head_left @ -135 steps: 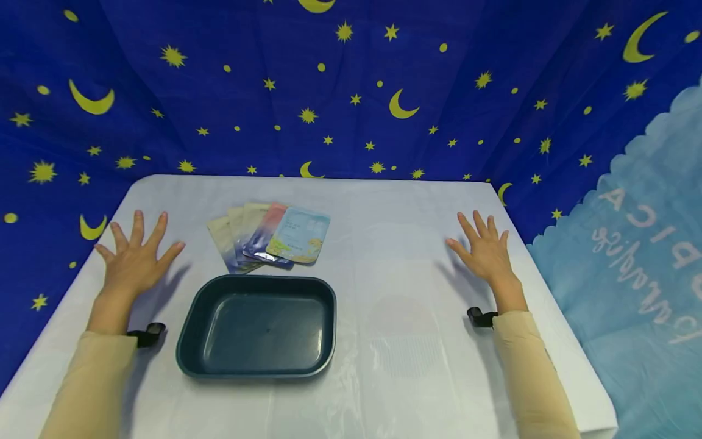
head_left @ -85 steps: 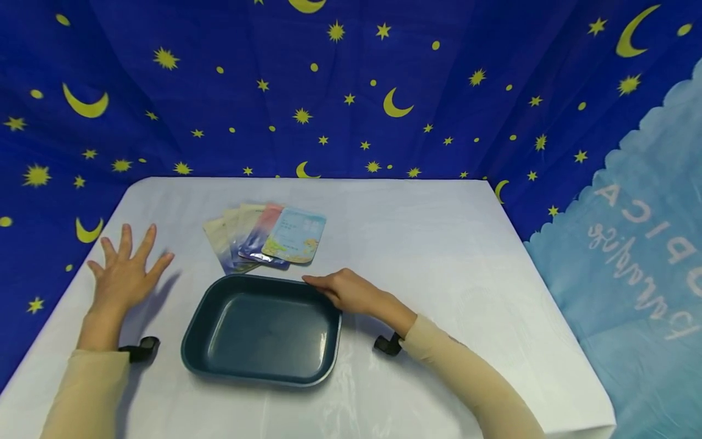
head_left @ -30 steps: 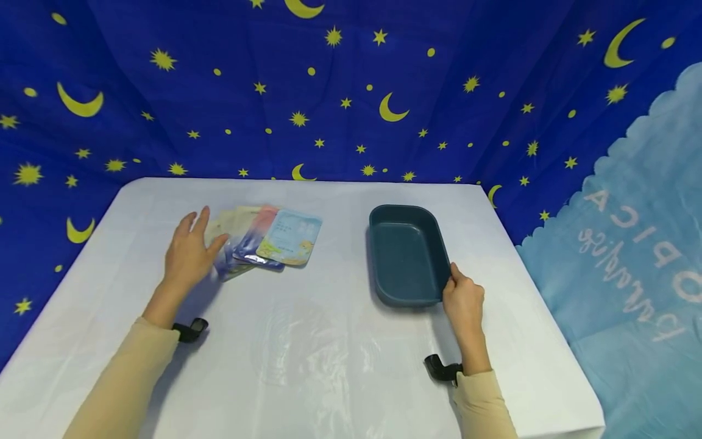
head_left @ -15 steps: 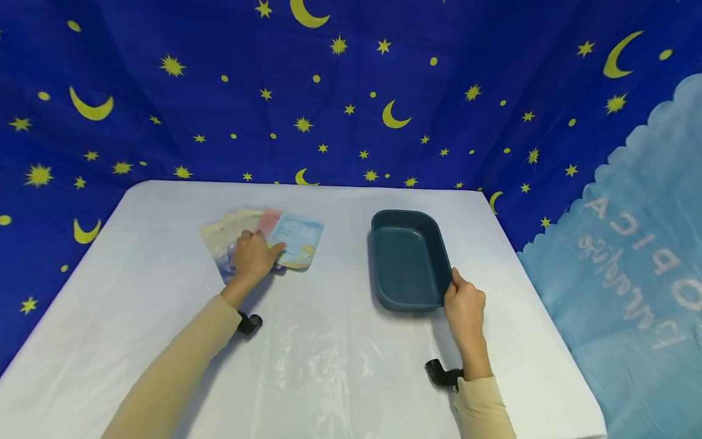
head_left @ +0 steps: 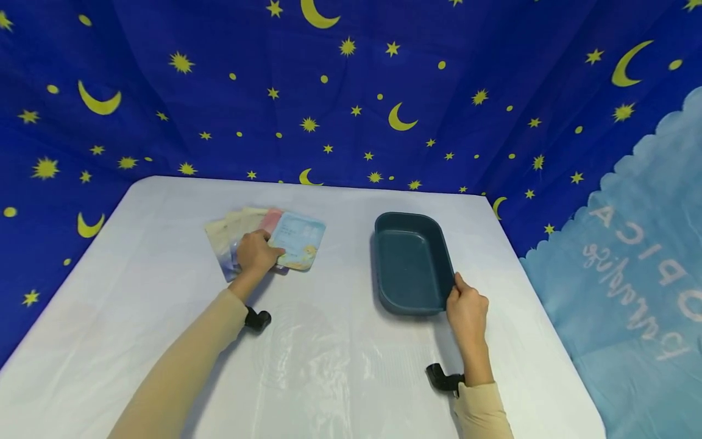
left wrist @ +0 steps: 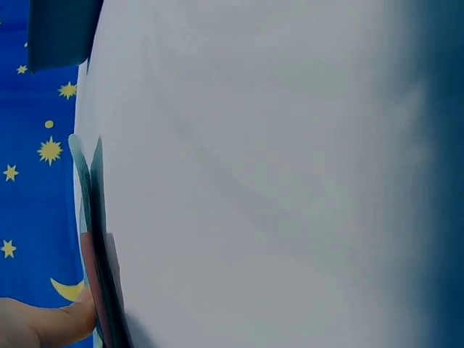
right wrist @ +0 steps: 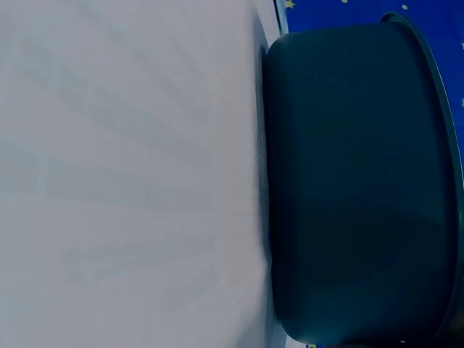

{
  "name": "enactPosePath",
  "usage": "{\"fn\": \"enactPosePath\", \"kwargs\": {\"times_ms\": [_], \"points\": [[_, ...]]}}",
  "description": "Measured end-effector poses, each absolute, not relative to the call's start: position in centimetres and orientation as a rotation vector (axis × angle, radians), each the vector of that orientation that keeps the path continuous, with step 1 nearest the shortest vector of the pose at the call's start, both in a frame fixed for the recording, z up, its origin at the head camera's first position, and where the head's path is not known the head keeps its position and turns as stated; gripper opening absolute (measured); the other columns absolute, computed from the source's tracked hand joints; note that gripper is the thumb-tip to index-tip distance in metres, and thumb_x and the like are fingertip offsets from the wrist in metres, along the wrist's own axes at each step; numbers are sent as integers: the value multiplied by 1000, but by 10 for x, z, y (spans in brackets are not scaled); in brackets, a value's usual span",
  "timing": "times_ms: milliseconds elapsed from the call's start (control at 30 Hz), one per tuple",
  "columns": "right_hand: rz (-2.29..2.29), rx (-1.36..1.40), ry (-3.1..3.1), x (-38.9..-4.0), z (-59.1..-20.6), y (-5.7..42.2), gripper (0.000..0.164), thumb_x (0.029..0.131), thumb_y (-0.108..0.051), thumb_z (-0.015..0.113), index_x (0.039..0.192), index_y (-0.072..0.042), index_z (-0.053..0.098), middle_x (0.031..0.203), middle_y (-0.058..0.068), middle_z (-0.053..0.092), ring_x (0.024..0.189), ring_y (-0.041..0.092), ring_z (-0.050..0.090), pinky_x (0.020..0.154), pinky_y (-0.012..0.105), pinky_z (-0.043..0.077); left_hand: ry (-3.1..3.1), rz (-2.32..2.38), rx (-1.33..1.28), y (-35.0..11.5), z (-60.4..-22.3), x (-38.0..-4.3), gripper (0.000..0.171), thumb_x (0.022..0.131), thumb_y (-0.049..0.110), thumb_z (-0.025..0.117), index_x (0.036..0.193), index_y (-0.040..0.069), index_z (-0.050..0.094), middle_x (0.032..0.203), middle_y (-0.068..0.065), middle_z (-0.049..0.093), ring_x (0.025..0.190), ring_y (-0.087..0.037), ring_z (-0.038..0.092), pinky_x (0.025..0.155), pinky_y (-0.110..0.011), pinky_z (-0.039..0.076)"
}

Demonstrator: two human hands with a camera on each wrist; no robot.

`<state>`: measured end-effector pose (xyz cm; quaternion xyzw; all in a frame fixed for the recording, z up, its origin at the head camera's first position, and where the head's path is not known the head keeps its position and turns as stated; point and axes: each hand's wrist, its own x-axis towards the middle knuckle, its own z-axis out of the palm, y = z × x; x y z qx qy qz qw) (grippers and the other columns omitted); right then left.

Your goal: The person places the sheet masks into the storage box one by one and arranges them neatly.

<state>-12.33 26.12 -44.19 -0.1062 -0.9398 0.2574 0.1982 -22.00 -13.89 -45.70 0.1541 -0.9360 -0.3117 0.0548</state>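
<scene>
My left hand (head_left: 256, 251) is on a fan of flat sheet mask packets. Its thumb lies at the edge of the light-blue packet (head_left: 300, 235) on top, and its curled fingers reach over the pink packet (head_left: 271, 221) and cream packets (head_left: 219, 233). In the left wrist view the thumb (left wrist: 54, 324) bears against the packets, seen edge-on with their far ends spread. My right hand (head_left: 468, 310) grips the near right corner of a dark teal plastic basin (head_left: 412, 308), which sits upright with nothing in it. The basin's outer wall (right wrist: 355, 181) fills much of the right wrist view.
A white-covered table (head_left: 318, 378) carries everything. Behind it hangs a blue curtain (head_left: 351, 85) with yellow moons and stars, and a pale blue printed cloth (head_left: 647, 274) hangs at the right. Both wrists wear black camera mounts, such as the right mount (head_left: 443, 378).
The right hand took hold of the basin, moved it from in front of the packets to the right and turned it. The left hand came rightward onto the packets and has hardly moved since.
</scene>
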Motion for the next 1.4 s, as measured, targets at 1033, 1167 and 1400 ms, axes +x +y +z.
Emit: {"fn": "enactPosePath", "kwargs": {"times_ms": [1033, 1167, 1400], "points": [[738, -299, -2612, -123, -443, 261, 35, 93, -1, 48, 123, 6, 63, 119, 26, 63, 103, 48, 63, 81, 60, 51, -2061, -1925, 448, -94, -389, -216, 16, 87, -3, 63, 98, -13, 70, 89, -22, 68, 45, 3, 58, 54, -19, 56], [752, -304, -2619, -123, -442, 262, 36, 92, -1, 48, 124, 6, 63, 120, 26, 63, 104, 48, 63, 82, 60, 51, -2042, -1969, 320, -49, -379, -212, 12, 86, -4, 64, 93, -12, 71, 85, -24, 69, 47, -2, 62, 55, -22, 57], [745, -308, -2624, -123, -442, 263, 36, 91, -1, 49, 124, 6, 62, 118, 27, 63, 102, 49, 64, 81, 61, 51, -2158, -1907, 109, 20, -386, -203, 7, 87, -5, 65, 84, -7, 71, 81, -22, 70, 63, -29, 73, 55, -27, 58]]}}
